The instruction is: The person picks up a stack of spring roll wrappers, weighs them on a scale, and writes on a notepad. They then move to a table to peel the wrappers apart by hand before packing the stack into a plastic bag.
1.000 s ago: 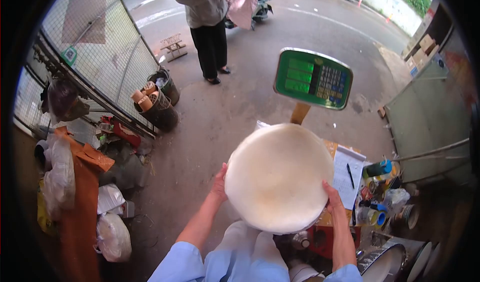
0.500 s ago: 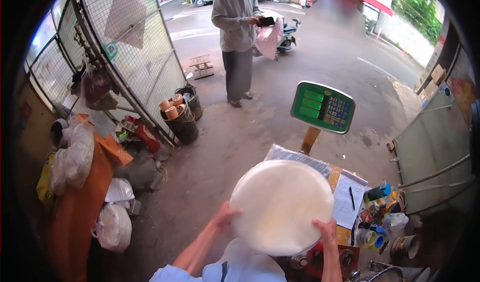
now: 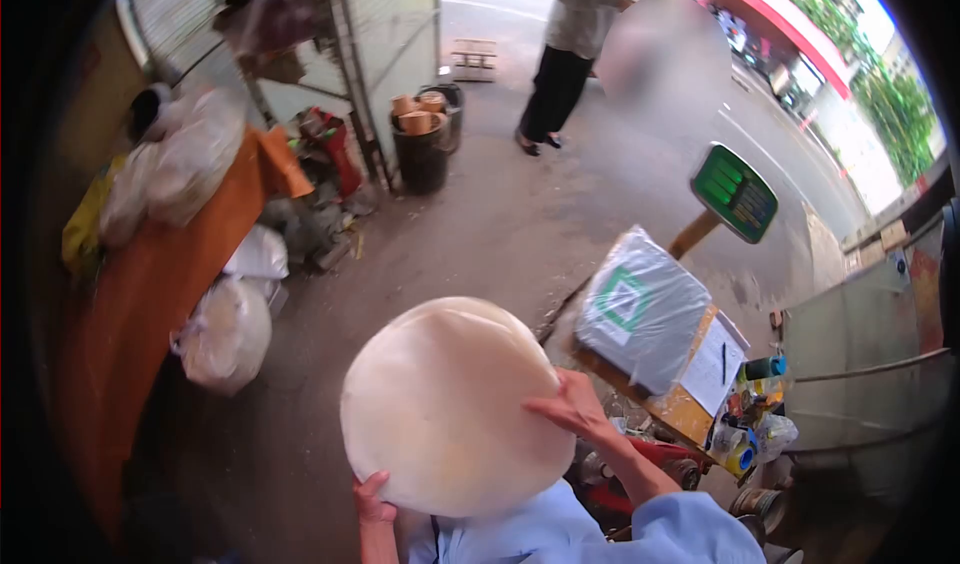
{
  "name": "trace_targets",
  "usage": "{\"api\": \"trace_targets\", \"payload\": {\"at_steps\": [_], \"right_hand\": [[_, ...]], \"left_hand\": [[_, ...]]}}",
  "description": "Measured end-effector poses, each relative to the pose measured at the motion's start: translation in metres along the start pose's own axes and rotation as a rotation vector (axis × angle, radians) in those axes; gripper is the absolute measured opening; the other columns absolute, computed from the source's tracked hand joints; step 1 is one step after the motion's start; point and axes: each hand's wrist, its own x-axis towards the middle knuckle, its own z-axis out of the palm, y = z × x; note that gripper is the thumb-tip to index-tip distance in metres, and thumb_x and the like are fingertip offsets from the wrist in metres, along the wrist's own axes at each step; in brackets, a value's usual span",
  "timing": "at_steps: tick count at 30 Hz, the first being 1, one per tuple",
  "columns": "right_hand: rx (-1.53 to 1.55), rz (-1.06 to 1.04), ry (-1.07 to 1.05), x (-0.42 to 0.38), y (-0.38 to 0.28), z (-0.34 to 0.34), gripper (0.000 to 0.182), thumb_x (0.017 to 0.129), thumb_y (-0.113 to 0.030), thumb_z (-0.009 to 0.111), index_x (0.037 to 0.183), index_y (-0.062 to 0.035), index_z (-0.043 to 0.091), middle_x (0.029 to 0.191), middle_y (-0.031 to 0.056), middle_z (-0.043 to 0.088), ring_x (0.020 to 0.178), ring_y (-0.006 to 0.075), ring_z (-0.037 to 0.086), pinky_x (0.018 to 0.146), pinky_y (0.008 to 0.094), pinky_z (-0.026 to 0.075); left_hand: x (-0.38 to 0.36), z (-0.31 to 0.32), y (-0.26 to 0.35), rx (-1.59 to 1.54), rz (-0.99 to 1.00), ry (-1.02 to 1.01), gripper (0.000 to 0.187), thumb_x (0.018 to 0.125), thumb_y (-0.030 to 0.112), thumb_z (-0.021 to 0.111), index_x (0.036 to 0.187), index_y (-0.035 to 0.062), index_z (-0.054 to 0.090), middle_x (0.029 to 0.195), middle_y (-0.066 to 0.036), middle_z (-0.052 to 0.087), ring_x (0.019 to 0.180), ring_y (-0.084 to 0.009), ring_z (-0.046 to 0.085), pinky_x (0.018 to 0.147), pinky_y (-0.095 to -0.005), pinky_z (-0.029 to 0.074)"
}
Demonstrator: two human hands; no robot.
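A stack of thin, round, pale sheets [image 3: 450, 414], like large flat dough wrappers, is held up in front of my body. At its lower left edge my left hand [image 3: 375, 502] grips it, thumb on top and the other fingers hidden underneath. My right hand [image 3: 572, 406] clasps the right edge, with the thumb lying over the top face. The top sheet looks slightly uneven, and a second layer shows along the far rim.
On my right stands a scale with a plastic-wrapped platform [image 3: 645, 309] and a green display [image 3: 735, 192]. A notepad [image 3: 715, 364] with a pen lies beside it. An orange-covered table [image 3: 180, 304] and a bagged bundle [image 3: 228, 334] are leftward. A person [image 3: 570, 54] stands ahead.
The round stack has moved left with both my hands, away from the scale, whose wrapped platform now shows. My view has turned as well. Both hands keep their hold.
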Motion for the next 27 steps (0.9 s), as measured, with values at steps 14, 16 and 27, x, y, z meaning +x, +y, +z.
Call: {"api": "trace_targets", "payload": {"at_steps": [14,16,27], "right_hand": [[-0.099,-0.314,-0.688,-0.039,-0.247,0.421,0.033,0.075,-0.009,0.071,0.104,0.0057,0.064,0.09,0.0085,0.07,0.083,0.0136,0.065,0.075,0.0282,0.052],[-0.103,-0.367,-0.788,-0.043,-0.276,0.485,0.034,0.076,-0.008,0.071,0.105,0.0068,0.063,0.091,0.0095,0.07,0.084,0.0137,0.065,0.076,0.0287,0.052],[-0.464,-0.617,-1.119,-0.086,-0.431,0.828,0.036,0.074,-0.022,0.071,0.103,-0.0004,0.067,0.086,0.0126,0.069,0.08,0.0183,0.065,0.073,0.0341,0.051]], "left_hand": [[-0.15,-0.279,0.217,-0.381,0.547,0.393,0.068,0.068,0.003,0.063,0.134,0.0009,0.045,0.124,-0.014,0.057,0.113,-0.0312,0.057,0.097,-0.0426,0.047],[-0.161,-0.32,0.237,-0.416,0.594,0.506,0.068,0.068,0.002,0.062,0.134,0.001,0.045,0.125,-0.015,0.057,0.114,-0.0324,0.056,0.097,-0.0441,0.047],[-0.197,-0.524,0.37,-0.595,0.796,0.813,0.065,0.071,0.003,0.055,0.135,0.0016,0.043,0.124,-0.016,0.055,0.115,-0.0335,0.055,0.097,-0.0447,0.047]]}}
